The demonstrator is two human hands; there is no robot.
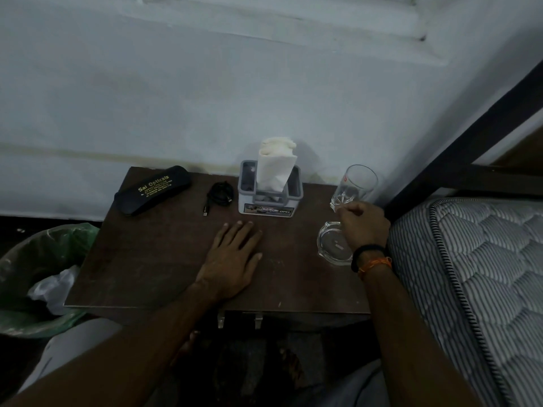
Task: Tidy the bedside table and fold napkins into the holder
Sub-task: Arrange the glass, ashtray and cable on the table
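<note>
A dark wooden bedside table (164, 268) stands against the wall. At its back middle a grey napkin holder (269, 198) holds folded white napkins (274, 167) that stand upright out of it. My left hand (232, 259) lies flat on the tabletop, palm down, fingers apart, just in front of the holder. My right hand (363, 223) is curled at the base of a clear drinking glass (355, 185) at the back right, fingers touching its bottom. A clear glass ashtray (332, 245) sits just under and left of that hand.
A black spectacle case (152, 190) lies at the back left, a coiled black cable (219, 195) beside it. A bin with a green liner (38, 277) stands left of the table. A striped mattress (482, 277) and dark bed frame (458, 136) border the right side.
</note>
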